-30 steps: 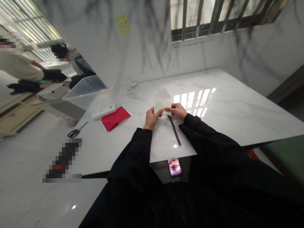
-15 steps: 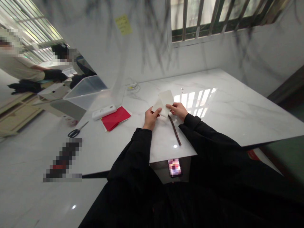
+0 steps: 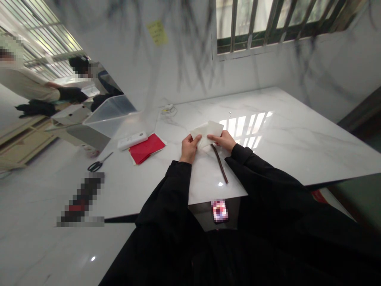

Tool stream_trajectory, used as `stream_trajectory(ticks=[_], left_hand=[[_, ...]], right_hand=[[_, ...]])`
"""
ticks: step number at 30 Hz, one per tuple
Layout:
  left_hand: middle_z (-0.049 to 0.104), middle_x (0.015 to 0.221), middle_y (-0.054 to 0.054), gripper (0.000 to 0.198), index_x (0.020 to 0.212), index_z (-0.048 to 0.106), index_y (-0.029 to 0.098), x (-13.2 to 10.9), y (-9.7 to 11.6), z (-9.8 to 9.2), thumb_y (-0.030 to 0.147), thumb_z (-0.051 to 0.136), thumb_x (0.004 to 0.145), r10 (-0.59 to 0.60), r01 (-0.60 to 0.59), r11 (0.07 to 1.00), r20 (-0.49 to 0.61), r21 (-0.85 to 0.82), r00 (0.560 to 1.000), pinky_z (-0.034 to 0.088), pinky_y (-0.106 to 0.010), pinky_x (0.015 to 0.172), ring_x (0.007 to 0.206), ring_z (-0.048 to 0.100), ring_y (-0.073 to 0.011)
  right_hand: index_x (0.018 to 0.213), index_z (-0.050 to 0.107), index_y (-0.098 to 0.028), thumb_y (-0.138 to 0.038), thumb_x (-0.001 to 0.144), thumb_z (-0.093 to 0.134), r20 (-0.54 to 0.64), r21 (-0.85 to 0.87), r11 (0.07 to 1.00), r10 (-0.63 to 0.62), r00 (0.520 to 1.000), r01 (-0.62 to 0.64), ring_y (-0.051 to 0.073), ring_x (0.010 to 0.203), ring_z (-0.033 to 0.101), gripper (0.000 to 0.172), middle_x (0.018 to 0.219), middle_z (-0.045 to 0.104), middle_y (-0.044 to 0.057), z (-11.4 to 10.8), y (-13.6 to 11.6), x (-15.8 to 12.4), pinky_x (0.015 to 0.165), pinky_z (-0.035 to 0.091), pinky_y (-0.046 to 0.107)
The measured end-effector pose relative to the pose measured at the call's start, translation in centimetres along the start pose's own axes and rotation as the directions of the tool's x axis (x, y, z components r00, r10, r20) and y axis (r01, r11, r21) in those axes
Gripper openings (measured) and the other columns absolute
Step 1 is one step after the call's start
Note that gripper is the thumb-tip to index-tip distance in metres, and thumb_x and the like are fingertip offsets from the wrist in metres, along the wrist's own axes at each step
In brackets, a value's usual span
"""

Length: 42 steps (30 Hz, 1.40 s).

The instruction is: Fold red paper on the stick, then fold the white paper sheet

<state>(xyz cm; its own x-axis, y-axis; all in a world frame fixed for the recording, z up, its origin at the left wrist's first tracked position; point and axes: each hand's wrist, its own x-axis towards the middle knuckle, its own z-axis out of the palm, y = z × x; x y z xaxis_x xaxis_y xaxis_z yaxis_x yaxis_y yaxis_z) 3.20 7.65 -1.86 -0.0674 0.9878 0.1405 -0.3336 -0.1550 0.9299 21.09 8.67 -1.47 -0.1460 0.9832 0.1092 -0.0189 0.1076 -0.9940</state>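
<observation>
Pale cream paper, folded or in overlapping pieces, is held just above the white marbled table. At its left side my left hand pinches it, thumb on top. My right hand grips the right side, also with the thumb on top. The fingers beneath the paper are hidden. A thin dark brown stick lies on the table below the paper, its upper end close to my right hand.
Left of my hands are red paper sheets, a white device, black-handled scissors and a clear plastic bin. A cable lies near the wall. Two people are at the far left.
The paper's upper part has tilted down and to the right and now looks wider and lower. Both hands keep their hold, and the view has shifted slightly.
</observation>
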Motion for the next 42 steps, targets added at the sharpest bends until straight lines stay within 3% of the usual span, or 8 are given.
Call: stream_trajectory(ticks=[7, 12, 14, 19, 23, 28, 35, 42], left_hand=[[0.079, 0.104, -0.012, 0.053, 0.104, 0.076, 0.013, 0.0, -0.1, -0.2, 0.041, 0.093, 0.062, 0.006, -0.005, 0.999, -0.032, 0.033, 0.999, 0.055, -0.042, 0.096, 0.102, 0.073, -0.0286], [0.079, 0.108, -0.012, 0.051, 0.104, 0.075, 0.013, -0.1, 0.1, -0.4, 0.039, 0.093, 0.064, -0.023, 0.022, 1.000, -0.036, -0.020, 0.999, 0.053, -0.042, 0.100, 0.105, 0.072, -0.0279], [0.079, 0.107, -0.012, 0.051, 0.104, 0.075, 0.013, -0.1, 0.2, -0.4, 0.039, 0.093, 0.063, -0.032, 0.031, 0.999, -0.033, -0.031, 0.999, 0.052, -0.042, 0.100, 0.105, 0.072, -0.0273], [0.079, 0.104, -0.011, 0.055, 0.106, 0.074, 0.013, -0.2, 0.3, -0.2, 0.040, 0.093, 0.061, -0.017, 0.017, 1.000, -0.013, 0.004, 1.000, 0.054, -0.040, 0.097, 0.098, 0.073, -0.0249], [0.078, 0.102, -0.010, 0.057, 0.107, 0.071, 0.014, -0.4, 0.4, 0.0, 0.043, 0.092, 0.062, -0.036, 0.036, 0.997, 0.000, 0.062, 0.999, 0.056, -0.037, 0.088, 0.091, 0.073, -0.0240], [0.078, 0.097, -0.008, 0.054, 0.102, 0.070, 0.015, -0.6, 0.5, 0.1, 0.043, 0.092, 0.062, -0.052, 0.051, 0.997, 0.018, 0.064, 0.998, 0.057, -0.034, 0.083, 0.085, 0.072, -0.0216], [0.077, 0.095, -0.007, 0.050, 0.100, 0.072, 0.013, -0.7, 0.8, 0.1, 0.044, 0.091, 0.066, -0.051, 0.048, 0.997, 0.039, 0.067, 0.998, 0.055, -0.032, 0.082, 0.084, 0.071, -0.0196], [0.076, 0.091, -0.005, 0.045, 0.097, 0.072, 0.016, -0.7, 1.1, 0.1, 0.048, 0.088, 0.068, -0.108, 0.105, 0.990, 0.024, 0.097, 0.994, 0.054, -0.028, 0.070, 0.081, 0.069, -0.0192]], right_hand=[[0.067, 0.062, -0.016, -0.074, 0.063, 0.082, -0.012, 0.027, 1.000, 0.011, 1.000, -0.010, 0.013, 0.053, 0.046, 0.061, 0.053, 0.051, 0.000, 0.1, 0.0, -0.2, 0.048, 0.033, 0.027], [0.080, 0.066, -0.018, -0.090, 0.077, 0.055, 0.011, 0.374, 0.916, 0.152, 0.988, -0.145, 0.012, 0.054, 0.049, 0.073, 0.071, 0.063, 0.006, -0.7, -0.4, -0.1, 0.046, 0.035, 0.025], [0.081, 0.065, -0.018, -0.087, 0.076, 0.060, 0.011, 0.420, 0.892, 0.177, 0.984, -0.166, 0.012, 0.056, 0.050, 0.069, 0.072, 0.062, 0.005, -0.9, -0.3, 0.0, 0.047, 0.037, 0.025], [0.076, 0.064, -0.018, -0.074, 0.065, 0.080, -0.010, 0.262, 0.958, 0.119, 0.993, -0.112, 0.010, 0.057, 0.047, 0.060, 0.064, 0.054, -0.001, -0.5, 0.0, 0.0, 0.052, 0.039, 0.024], [0.078, 0.068, -0.016, -0.069, 0.068, 0.080, 0.071, 0.079, 0.997, -0.002, 0.997, -0.004, 0.009, 0.054, 0.043, 0.055, 0.058, 0.050, -0.004, -0.3, 0.3, -0.3, 0.053, 0.035, 0.025], [0.070, 0.065, -0.016, -0.067, 0.073, 0.075, 0.100, -0.074, 0.996, -0.037, 0.994, 0.045, 0.010, 0.052, 0.040, 0.052, 0.053, 0.048, -0.005, -0.4, 0.6, -0.3, 0.052, 0.029, 0.027], [0.065, 0.058, -0.018, -0.067, 0.072, 0.076, 0.063, -0.072, 0.997, -0.025, 0.998, 0.030, 0.010, 0.052, 0.041, 0.052, 0.052, 0.048, -0.004, -0.4, 0.9, -0.1, 0.051, 0.029, 0.026], [0.066, 0.059, -0.019, -0.065, 0.072, 0.077, 0.017, -0.006, 1.000, -0.009, 1.000, 0.009, 0.011, 0.050, 0.042, 0.050, 0.053, 0.050, -0.004, -0.7, 1.5, 0.4, 0.049, 0.031, 0.026]])
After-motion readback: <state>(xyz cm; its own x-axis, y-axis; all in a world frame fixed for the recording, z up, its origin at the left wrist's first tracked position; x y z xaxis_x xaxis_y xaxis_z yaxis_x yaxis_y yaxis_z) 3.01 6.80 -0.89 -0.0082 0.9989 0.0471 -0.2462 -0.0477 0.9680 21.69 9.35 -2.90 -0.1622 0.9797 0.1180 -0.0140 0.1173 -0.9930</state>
